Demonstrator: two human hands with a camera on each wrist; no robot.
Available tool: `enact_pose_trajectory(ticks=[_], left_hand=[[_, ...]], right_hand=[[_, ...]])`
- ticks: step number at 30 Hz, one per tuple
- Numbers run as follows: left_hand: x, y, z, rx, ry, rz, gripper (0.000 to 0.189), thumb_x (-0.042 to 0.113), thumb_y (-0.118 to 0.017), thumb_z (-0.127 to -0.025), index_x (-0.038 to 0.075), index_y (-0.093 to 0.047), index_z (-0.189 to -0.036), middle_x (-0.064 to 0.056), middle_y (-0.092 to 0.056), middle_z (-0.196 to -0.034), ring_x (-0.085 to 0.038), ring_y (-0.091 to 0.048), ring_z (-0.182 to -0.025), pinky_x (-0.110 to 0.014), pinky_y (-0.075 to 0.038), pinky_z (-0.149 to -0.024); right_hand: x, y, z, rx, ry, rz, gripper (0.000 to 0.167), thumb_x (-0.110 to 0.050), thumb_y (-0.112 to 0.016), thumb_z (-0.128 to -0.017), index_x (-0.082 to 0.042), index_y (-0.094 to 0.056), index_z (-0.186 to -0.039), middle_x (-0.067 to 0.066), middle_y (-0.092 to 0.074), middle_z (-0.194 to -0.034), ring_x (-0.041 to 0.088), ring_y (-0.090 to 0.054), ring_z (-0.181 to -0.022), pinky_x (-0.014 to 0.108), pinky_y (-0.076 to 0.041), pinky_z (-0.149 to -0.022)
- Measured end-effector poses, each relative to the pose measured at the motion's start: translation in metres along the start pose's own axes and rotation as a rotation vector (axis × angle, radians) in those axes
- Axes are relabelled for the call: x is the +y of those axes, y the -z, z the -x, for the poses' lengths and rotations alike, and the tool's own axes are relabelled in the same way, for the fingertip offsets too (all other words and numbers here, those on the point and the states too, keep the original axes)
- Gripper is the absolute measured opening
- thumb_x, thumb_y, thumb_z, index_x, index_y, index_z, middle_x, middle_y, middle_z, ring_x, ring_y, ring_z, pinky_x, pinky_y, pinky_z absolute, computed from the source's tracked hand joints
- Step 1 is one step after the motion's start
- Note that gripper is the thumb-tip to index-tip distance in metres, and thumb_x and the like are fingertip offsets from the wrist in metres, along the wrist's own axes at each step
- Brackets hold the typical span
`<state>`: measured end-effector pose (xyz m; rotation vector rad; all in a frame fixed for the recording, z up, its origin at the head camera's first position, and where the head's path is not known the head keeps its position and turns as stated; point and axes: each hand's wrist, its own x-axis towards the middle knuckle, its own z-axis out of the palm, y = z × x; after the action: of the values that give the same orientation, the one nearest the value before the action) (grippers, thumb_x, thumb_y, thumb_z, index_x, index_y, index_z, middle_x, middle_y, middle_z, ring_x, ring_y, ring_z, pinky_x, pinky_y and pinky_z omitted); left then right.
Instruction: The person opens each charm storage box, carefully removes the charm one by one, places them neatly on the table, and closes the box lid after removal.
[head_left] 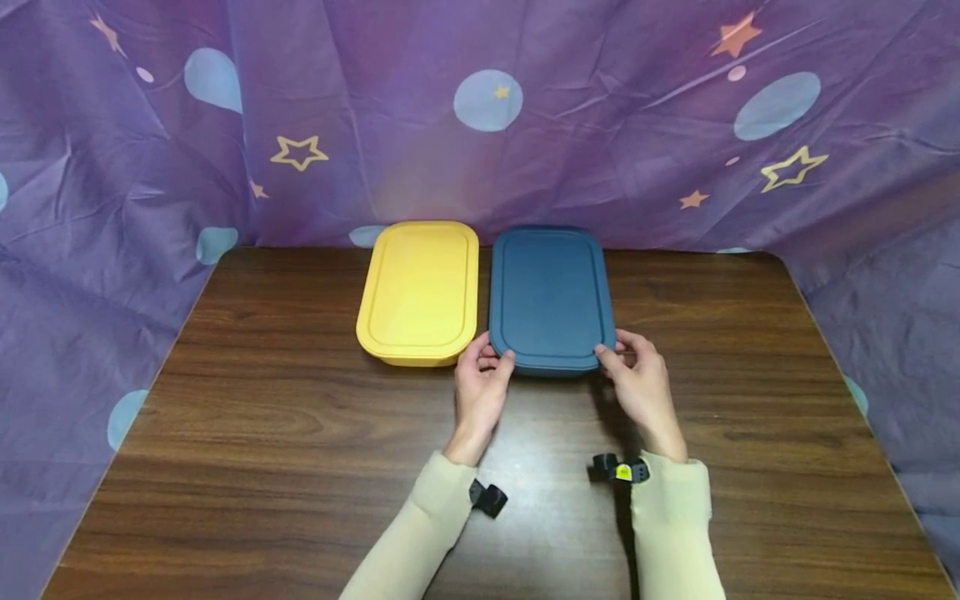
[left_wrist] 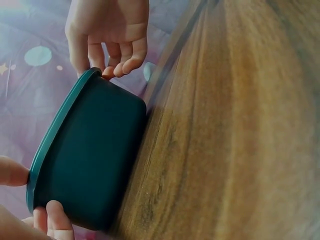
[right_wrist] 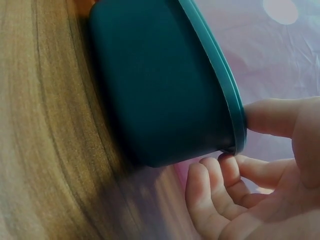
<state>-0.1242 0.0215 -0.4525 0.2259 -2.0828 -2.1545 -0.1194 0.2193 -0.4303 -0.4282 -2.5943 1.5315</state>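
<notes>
A dark blue lidded food container (head_left: 552,296) stands at the back of the table. My left hand (head_left: 482,387) pinches its near left corner at the lid's rim, thumb on top and fingers below. At the near right corner, my right hand (head_left: 641,383) grips the rim the same way. The right wrist view shows the right thumb (right_wrist: 272,117) on the lid (right_wrist: 220,65) and curled fingers under its edge. In the left wrist view the container's side wall (left_wrist: 95,150) looks teal, with its lid on. Close to the left hand's knuckles sits a yellow lidded container (head_left: 420,287).
The wooden table (head_left: 285,467) spreads out in front of both containers. Behind it hangs a purple cloth (head_left: 405,117) with stars and dots, close to the containers' far ends. Black wrist cameras are strapped over both pale sleeves (head_left: 675,517).
</notes>
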Motion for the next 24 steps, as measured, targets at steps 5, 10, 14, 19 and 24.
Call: enact_pose_trajectory(ticks=[5, 10, 14, 19, 24], left_hand=[[0.0007, -0.0001, 0.0004, 0.004, 0.002, -0.011, 0.041, 0.007, -0.067, -0.085, -0.003, -0.058, -0.124, -0.016, -0.056, -0.099, -0.014, -0.053, -0.081, -0.016, -0.046, -0.069], [0.0012, 0.0000, 0.0014, 0.006, -0.003, -0.050, 0.042, 0.010, -0.066, -0.086, -0.002, -0.058, -0.125, -0.014, -0.056, -0.099, -0.012, -0.053, -0.081, -0.017, -0.047, -0.070], [0.0004, 0.0003, 0.0027, 0.013, -0.001, -0.094, 0.046, 0.012, -0.066, -0.086, 0.000, -0.057, -0.129, -0.013, -0.055, -0.101, -0.012, -0.054, -0.082, -0.017, -0.048, -0.071], [0.0014, -0.0005, 0.0046, 0.015, -0.012, -0.108, 0.050, 0.013, -0.065, -0.087, 0.000, -0.054, -0.134, -0.013, -0.054, -0.102, -0.014, -0.055, -0.085, -0.016, -0.049, -0.073], [0.0023, -0.0019, 0.0050, 0.024, -0.022, -0.079, 0.051, 0.012, -0.066, -0.088, -0.003, -0.052, -0.135, -0.014, -0.053, -0.102, -0.015, -0.055, -0.085, -0.015, -0.049, -0.073]], right_hand=[[0.0004, 0.0010, -0.0001, -0.004, 0.013, -0.014, 0.046, -0.018, -0.062, -0.093, 0.006, -0.052, -0.131, 0.018, -0.055, -0.112, -0.012, -0.050, -0.069, 0.006, -0.045, -0.064], [0.0010, 0.0013, 0.0001, 0.016, 0.038, 0.001, 0.044, -0.019, -0.063, -0.092, 0.005, -0.055, -0.128, 0.017, -0.056, -0.109, -0.009, -0.050, -0.073, 0.006, -0.043, -0.067], [0.0013, 0.0013, 0.0004, 0.032, 0.053, 0.027, 0.044, -0.019, -0.063, -0.091, 0.005, -0.057, -0.127, 0.017, -0.056, -0.107, -0.005, -0.048, -0.076, 0.008, -0.039, -0.069], [0.0012, 0.0018, 0.0000, 0.036, 0.060, 0.031, 0.043, -0.020, -0.063, -0.092, 0.005, -0.057, -0.126, 0.017, -0.056, -0.107, -0.002, -0.047, -0.078, 0.011, -0.037, -0.070], [0.0011, 0.0020, -0.0002, 0.039, 0.061, 0.022, 0.043, -0.020, -0.063, -0.092, 0.004, -0.057, -0.126, 0.016, -0.056, -0.106, 0.000, -0.046, -0.079, 0.013, -0.036, -0.071]])
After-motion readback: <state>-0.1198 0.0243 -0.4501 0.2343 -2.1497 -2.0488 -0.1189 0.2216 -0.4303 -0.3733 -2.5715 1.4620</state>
